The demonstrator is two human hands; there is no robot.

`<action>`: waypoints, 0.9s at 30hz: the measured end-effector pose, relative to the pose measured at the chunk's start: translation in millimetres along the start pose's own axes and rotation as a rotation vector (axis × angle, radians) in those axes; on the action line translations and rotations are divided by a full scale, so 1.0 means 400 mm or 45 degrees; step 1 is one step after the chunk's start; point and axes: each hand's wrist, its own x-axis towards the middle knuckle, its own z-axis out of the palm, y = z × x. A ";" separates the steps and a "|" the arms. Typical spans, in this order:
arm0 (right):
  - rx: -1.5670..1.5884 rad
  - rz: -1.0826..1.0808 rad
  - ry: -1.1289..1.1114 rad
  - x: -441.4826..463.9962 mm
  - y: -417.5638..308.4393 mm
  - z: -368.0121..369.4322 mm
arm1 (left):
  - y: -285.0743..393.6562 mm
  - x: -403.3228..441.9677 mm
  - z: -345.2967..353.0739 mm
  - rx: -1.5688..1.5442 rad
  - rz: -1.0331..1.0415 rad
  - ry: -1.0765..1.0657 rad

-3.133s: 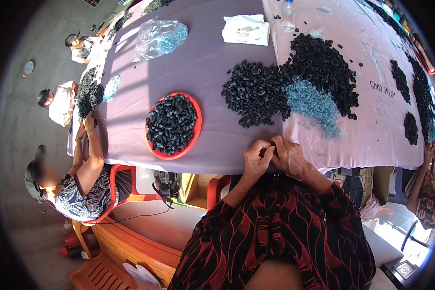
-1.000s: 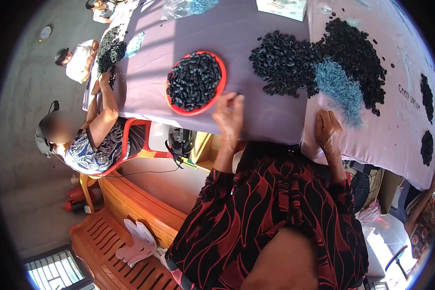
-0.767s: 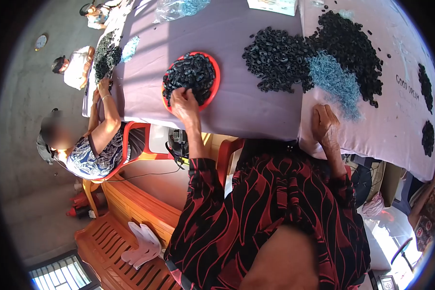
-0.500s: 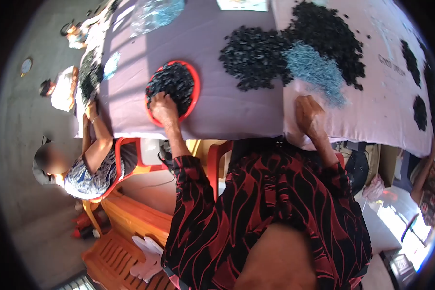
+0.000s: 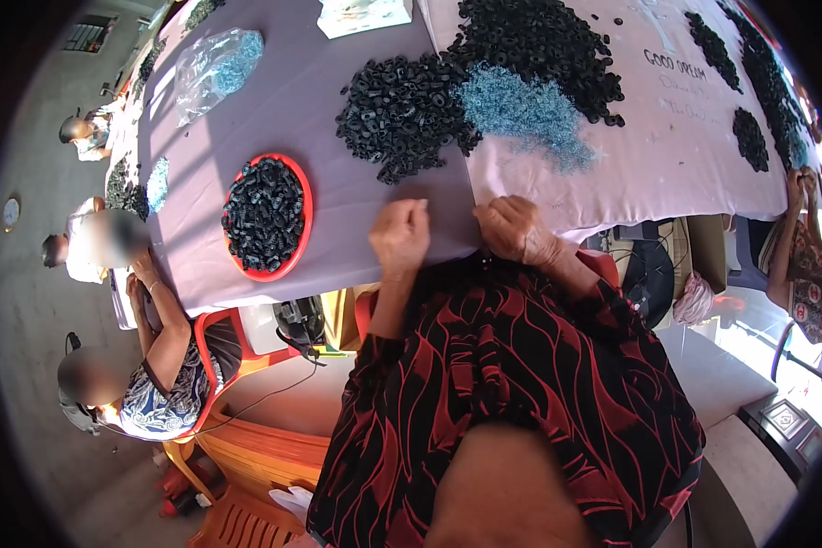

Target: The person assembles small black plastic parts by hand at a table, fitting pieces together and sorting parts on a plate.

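Now, nearest the wearer, the left hand (image 5: 400, 233) is raised with its fingers bent in, thumb and fingertips close together, above the purple-grey cloth by the near edge of the tabletop (image 5: 338, 233). Just beside it, the right hand (image 5: 519, 228) is loosely curled over the pale pink cloth (image 5: 630, 164), knuckles up. Whether either has hold of a small piece I cannot tell, since the folded fingers hide it. Half a second ago the left hand was down among the pieces in the bowl; it has come back next to the right, and the camera's view has shifted too. In all there are two hands of the wearer, one round red plastic bowl (image 5: 307, 196) to their left, filled with small black tubular pieces (image 5: 265, 212) too many to count, and beyond the hands two large adjoining heaps: a left heap of black ring-like pieces (image 5: 397, 114) and a right heap of black ring-like pieces (image 5: 557, 55). One pile of tiny pale-blue translucent bits (image 5: 521, 105) lies against both. Farther off are one clear plastic bag with blue bits inside (image 5: 205, 73) and one white, box-shaped pack (image 5: 363, 18).
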 end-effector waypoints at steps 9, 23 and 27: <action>-0.257 0.652 0.139 -0.070 -0.019 -0.131 | 0.022 0.000 0.023 -0.247 -0.092 -0.180; -0.123 0.798 0.082 -0.068 0.038 -0.172 | 0.064 -0.019 0.084 -0.192 -0.078 -0.155; 0.184 0.807 0.148 -0.019 0.025 -0.118 | 0.066 -0.020 0.084 -0.210 -0.075 -0.145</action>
